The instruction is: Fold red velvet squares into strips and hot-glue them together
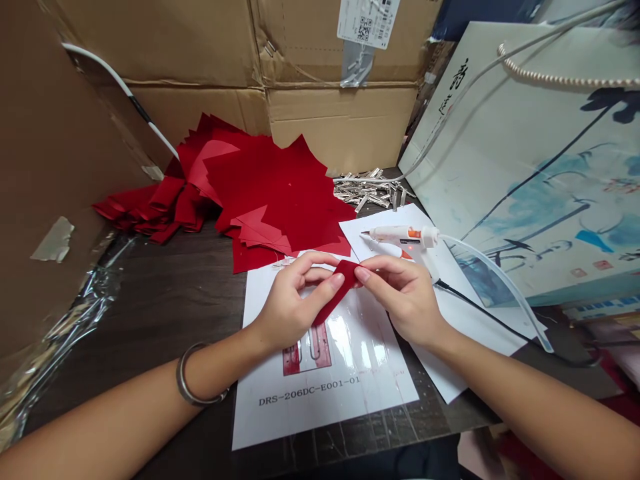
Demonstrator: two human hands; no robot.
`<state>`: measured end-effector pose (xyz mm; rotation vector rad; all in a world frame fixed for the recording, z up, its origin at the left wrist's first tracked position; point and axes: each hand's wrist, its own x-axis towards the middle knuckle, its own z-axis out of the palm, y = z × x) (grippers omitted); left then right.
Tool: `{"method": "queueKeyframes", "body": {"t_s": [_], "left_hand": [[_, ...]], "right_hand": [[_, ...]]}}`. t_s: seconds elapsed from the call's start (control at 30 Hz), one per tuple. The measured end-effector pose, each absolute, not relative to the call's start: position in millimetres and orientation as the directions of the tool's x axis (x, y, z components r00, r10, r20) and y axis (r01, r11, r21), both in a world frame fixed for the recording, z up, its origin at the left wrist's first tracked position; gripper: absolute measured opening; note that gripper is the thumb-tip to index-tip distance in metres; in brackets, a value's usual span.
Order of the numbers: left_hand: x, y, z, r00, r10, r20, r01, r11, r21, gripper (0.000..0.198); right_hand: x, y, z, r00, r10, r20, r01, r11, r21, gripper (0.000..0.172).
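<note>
Dark tabletop (165, 293), left hand (291, 303), right hand (409, 300) — both pinching red fabric piece (347, 273) between them

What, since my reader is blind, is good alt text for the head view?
A person's left hand and right hand hold a small dark red cloth-like piece above a white printed sheet. Beyond lie a heap of red cloth-like pieces and a pile of silvery metal strips; a white-and-orange glue gun sits on white paper at right.

Lit apparently from above; streaked with glare across the glossy white printed sheet (353, 350); dimmer over the dark-brown wood-grained bench (175, 287); fairly sharp centrally, stretched and softened toward the edges.
</note>
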<state>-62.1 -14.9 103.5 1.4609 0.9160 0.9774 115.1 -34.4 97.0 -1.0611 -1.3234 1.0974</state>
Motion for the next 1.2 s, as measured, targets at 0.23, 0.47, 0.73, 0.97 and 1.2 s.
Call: {"method": "queueKeyframes", "body": {"t_s": [0.23, 0.47, 0.73, 0.97, 1.2], "left_hand": [[-61, -12, 103, 0.382, 0.913, 0.139, 0.092, -0.188, 0.978, 0.016], [-65, -9, 101, 0.357, 0.895, 0.267, 0.464, -0.418, 0.781, 0.04], [-75, 4, 91, 0.572, 0.743, 0.348, 0.676, -0.667, 0.313, 0.034], [-73, 1, 96, 0.644, 0.715, 0.271, 0.671, -0.699, 0.25, 0.052], [-70, -4, 91, 0.687, 0.7, 0.196, 0.685, -0.714, 0.146, 0.053]], "right_hand": [[116, -33, 97, -0.075, 0.991, 0.114, 0.018, 0.115, -0.993, 0.014], [119, -27, 98, -0.036, 0.987, -0.159, -0.006, -0.16, -0.987, 0.023], [119, -26, 99, -0.203, 0.928, -0.311, 0.114, -0.293, -0.949, 0.027], [133, -21, 109, -0.076, 0.974, -0.215, 0.608, -0.126, -0.784, 0.03], [152, -54, 119, -0.045, 0.993, -0.105, 0.765, -0.033, -0.643, 0.033]]}}
